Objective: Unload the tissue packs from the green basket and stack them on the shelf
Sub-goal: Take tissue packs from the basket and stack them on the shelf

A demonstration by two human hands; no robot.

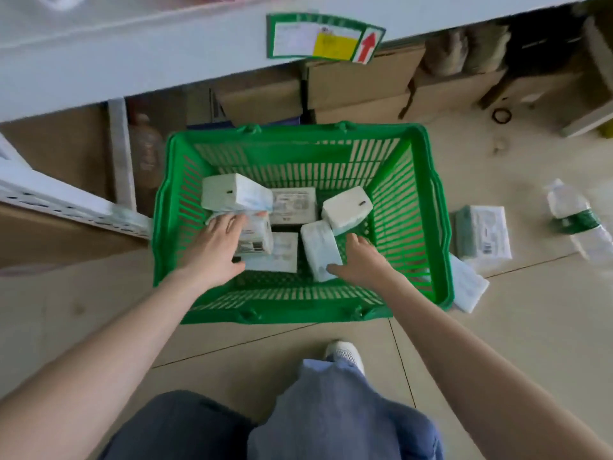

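The green basket (414,207) stands on the floor below the grey shelf (139,51). Several white tissue packs lie inside it. My left hand (215,247) reaches into the basket's left side, fingers spread over a tissue pack (255,239); another pack (232,192) leans just behind it. My right hand (361,260) wraps around a tilted tissue pack (320,249) near the basket's middle, thumb on its near end. More packs lie at the back (293,204) and back right (346,207).
A tissue pack (482,232) and a flat white packet (469,287) lie on the floor right of the basket. A plastic water bottle (577,220) lies further right. Cardboard boxes (358,81) sit under the shelf. My shoe (343,351) is just behind the basket.
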